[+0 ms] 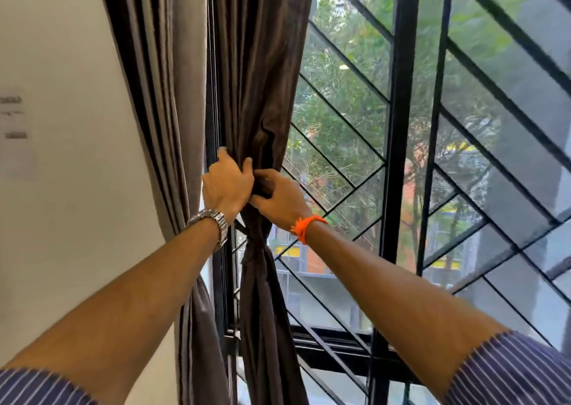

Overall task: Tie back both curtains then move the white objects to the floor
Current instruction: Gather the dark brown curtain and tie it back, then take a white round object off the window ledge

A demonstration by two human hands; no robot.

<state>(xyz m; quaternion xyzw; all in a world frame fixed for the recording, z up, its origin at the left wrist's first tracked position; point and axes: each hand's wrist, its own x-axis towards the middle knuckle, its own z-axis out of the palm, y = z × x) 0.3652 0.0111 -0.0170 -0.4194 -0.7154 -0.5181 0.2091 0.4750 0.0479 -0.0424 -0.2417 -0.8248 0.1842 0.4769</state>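
A dark brown curtain (256, 89) hangs gathered at the left side of the window, cinched into a narrow waist by a dark tie (251, 232) just below my wrists. My left hand (227, 186), with a metal watch on the wrist, grips the bunched fabric from the left. Pinching the same folds from the right is my right hand (279, 199), an orange thread around its wrist. A second, grey-brown curtain (168, 73) hangs loose further left against the wall. No white objects are in view.
A black window frame post (398, 145) and a diagonal black metal grille (349, 120) stand right behind the curtain, with trees and buildings outside. A white wall (71, 188) fills the left side.
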